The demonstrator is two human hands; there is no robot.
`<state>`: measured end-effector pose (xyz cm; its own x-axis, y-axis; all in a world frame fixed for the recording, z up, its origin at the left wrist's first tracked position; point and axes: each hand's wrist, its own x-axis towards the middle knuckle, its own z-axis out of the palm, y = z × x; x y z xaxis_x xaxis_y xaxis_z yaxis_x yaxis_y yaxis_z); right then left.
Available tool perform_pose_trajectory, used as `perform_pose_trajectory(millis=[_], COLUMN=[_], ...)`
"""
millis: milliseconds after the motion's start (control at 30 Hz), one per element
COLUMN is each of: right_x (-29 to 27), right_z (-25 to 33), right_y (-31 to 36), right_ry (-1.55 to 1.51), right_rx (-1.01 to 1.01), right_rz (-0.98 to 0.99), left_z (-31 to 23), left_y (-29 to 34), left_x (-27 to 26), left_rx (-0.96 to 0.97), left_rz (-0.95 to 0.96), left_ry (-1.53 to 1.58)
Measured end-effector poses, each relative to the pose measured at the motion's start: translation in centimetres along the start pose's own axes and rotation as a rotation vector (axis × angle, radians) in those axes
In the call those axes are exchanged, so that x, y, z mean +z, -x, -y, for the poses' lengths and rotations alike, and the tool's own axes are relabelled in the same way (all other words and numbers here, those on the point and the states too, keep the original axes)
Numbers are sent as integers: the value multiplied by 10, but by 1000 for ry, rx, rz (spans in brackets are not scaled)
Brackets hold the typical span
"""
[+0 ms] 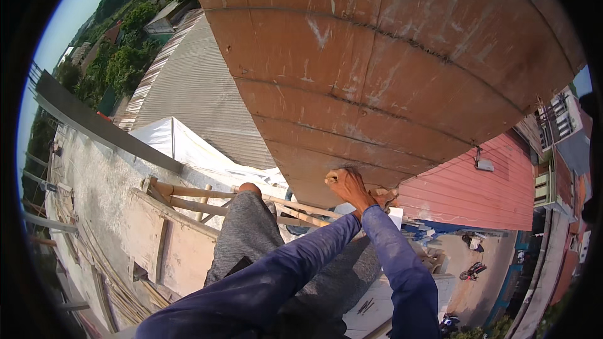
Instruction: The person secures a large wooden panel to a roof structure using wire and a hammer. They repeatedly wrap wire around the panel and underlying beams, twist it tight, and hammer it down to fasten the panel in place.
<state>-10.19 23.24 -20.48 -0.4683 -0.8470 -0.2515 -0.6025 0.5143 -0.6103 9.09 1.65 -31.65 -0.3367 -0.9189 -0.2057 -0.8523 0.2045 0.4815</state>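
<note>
A large brown wooden panel [301, 56] with dark lines across it rises in front of me. My forearms cross near its lower edge. My right hand [347, 185] is closed against the panel's lower part, its fingers curled; anything in them is too small to make out. Beyond the right wrist, at the panel's bottom edge, my left hand [385, 198] shows only in part. Its fingers are mostly hidden behind the right wrist.
Bamboo poles [195, 205] run beside my bare knee, above a pale board [182, 254]. A grey corrugated roof [188, 81] and white sheeting [182, 144] lie left. Right are a red roof [471, 185] and, far below, a street with a motorcycle [473, 270].
</note>
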Motion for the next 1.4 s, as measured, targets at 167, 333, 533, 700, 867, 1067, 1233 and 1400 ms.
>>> perform_pose_trajectory(millis=[167,333,533,700,867,1067,1233,1400], right_x=[1,-5,-13,5,19,14,37,94], right_z=[8,27,64,118,167,197,208,244], right_y=[-2,-1,16,48,67,76,29,-21], right_ry=[123,302,500,444,164,278,302,303], right_rx=[-18,-112,-366,-252,-221,-185,-167,-168], right_rz=[-11,-2,-89,-181,-74,75,383,625], left_z=[65,71,83,87,91,91,97,114], left_y=[-34,-51,-52,-53,-56,-54,-55,-60], left_x=[-10,-1,-1,2,8,11,15,34], left_rx=[-224,-217,-203,-181,-151,-121,-106,-94], left_rz=[252,391,460,499,517,538,568,591], left_ry=[-201,-161,-142,-160,-182,-206,-183,-123])
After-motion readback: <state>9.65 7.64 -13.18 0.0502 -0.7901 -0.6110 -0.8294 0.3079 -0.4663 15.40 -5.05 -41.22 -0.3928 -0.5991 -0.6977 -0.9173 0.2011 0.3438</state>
